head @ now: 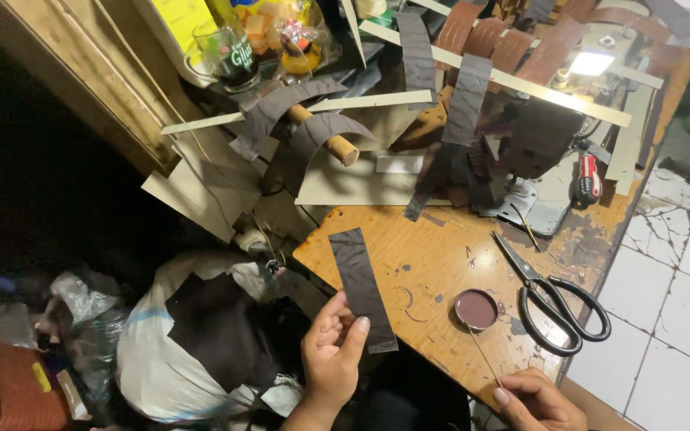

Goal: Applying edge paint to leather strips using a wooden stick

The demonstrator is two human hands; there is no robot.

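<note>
Hands sit nearest the camera, well apart. The left hand (331,359) pinches the lower end of a dark leather strip (362,288) between thumb and fingers, and the strip rises upright over the near left corner of the wooden table (433,263). The right hand (538,401) rests at the table's near edge, its fingers closed on a thin stick (482,353) whose far end reaches a small round tin of dark paste (477,309). Just right of the tin, black-handled scissors (557,299) lie shut near the right edge. Left of the table, below it, a white sack (153,367) holds dark scraps. Farther back, a sewing machine (541,148) stands with its lamp lit, and many leather strips (466,100) hang over pale slats. A glass mug (229,52) stands at the far left.
</note>
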